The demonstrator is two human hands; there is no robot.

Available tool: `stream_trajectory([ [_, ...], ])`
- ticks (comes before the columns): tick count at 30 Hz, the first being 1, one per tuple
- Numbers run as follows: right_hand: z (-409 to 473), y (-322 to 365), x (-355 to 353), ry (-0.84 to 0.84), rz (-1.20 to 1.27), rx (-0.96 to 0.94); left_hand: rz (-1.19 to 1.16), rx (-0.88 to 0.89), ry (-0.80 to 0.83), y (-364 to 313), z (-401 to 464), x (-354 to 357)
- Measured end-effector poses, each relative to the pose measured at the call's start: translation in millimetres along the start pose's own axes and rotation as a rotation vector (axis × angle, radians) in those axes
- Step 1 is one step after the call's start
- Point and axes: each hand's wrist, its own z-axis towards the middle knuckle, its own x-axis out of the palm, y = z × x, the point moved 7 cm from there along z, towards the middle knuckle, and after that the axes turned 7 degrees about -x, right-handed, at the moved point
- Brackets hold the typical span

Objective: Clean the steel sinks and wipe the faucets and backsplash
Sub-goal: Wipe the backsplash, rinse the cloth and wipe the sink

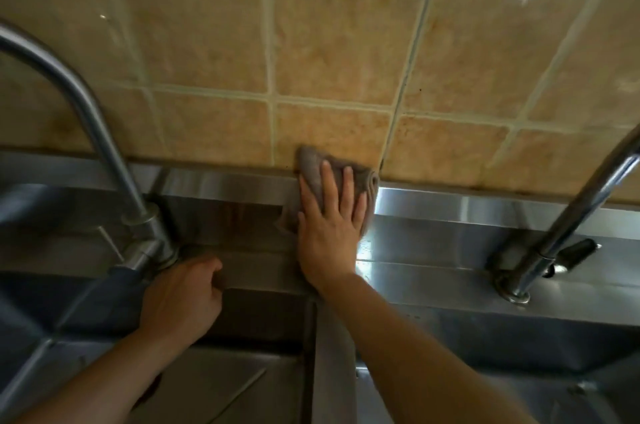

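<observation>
We're on the backsplash (pixel 332 42) now, right hand (pixel 329 233) flat-fingered pressing the cloth (pixel 311 170) at its base, left hand (pixel 183 299) loosely curled, empty, at 8 o'clock; next probably sweeping toward 3.

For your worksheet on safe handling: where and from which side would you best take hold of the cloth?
Grip the cloth by its free upper-left corner, coming from the left. The right hand presses the rest flat against the wall, and its right edge is a bunched fold.

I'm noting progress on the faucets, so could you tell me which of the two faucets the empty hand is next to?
The left faucet: the left hand rests at its base, while the right faucet stands untouched.
</observation>
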Motion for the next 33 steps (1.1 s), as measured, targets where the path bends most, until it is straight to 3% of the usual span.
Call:
stream_trajectory([
  [4,-11,-31,-9,0.076,-0.123,-0.221,-0.01,-0.074,0.033,28,-2,9],
  [7,-28,-88,-28,0.027,-0.144,-0.071,-0.091,-0.034,0.054,33,-5,11],
  [9,-30,-90,-26,-0.001,-0.112,0.029,-0.106,0.009,0.067,35,-2,11],
  [13,-8,-16,-1,-0.033,-0.072,-0.073,-0.147,0.031,0.077,39,4,9],
  [19,37,126,33,0.092,-0.108,-0.353,-0.193,0.12,0.077,45,-2,10],
  [22,51,163,45,0.197,-0.106,-0.485,-0.195,0.152,0.082,46,0,8],
  [26,46,130,37,0.202,-0.204,-0.614,-0.211,0.148,0.125,47,-1,8],
  [30,22,66,19,0.145,-0.264,-0.532,-0.222,0.146,0.14,56,-9,4],
  [33,20,69,19,0.132,-0.26,-0.458,-0.225,0.168,0.162,64,-19,5],
])
